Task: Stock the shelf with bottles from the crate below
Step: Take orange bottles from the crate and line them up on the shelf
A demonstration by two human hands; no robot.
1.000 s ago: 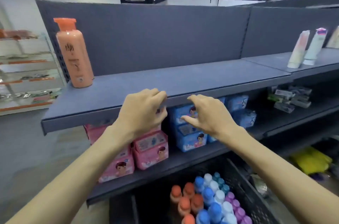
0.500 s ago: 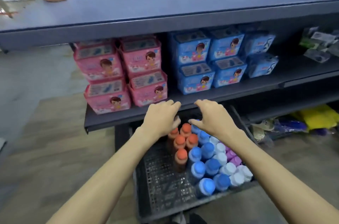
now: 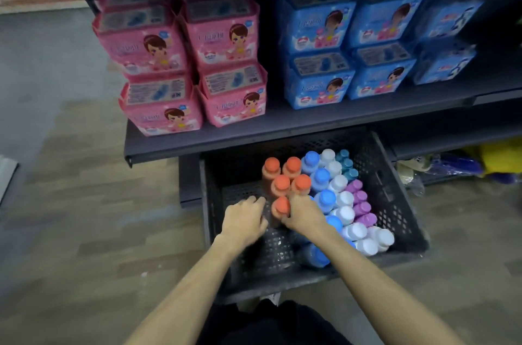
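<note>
A black plastic crate (image 3: 401,203) stands on the floor under the lowest shelf (image 3: 254,138). It holds several upright bottles with orange, blue, white, teal and purple caps. My right hand (image 3: 303,213) curls round the nearest orange-capped bottle (image 3: 281,205), its thumb in front just under the cap. My left hand (image 3: 244,217) is inside the crate at that bottle's left side, fingers loosely bent and blurred, close to or touching the bottle's body. The left part of the crate floor is bare mesh.
Pink packs (image 3: 166,107) and blue packs (image 3: 319,84) are stacked on the shelf right above the crate, whose front edge overhangs the back bottles. Yellow and blue items (image 3: 480,164) lie on the floor to the right. Wood-look floor (image 3: 84,203) spreads left.
My view dropped from the top shelf to the crate. Both hands came down from the upper shelf edge into the crate and closed in on the nearest orange-capped bottle.
</note>
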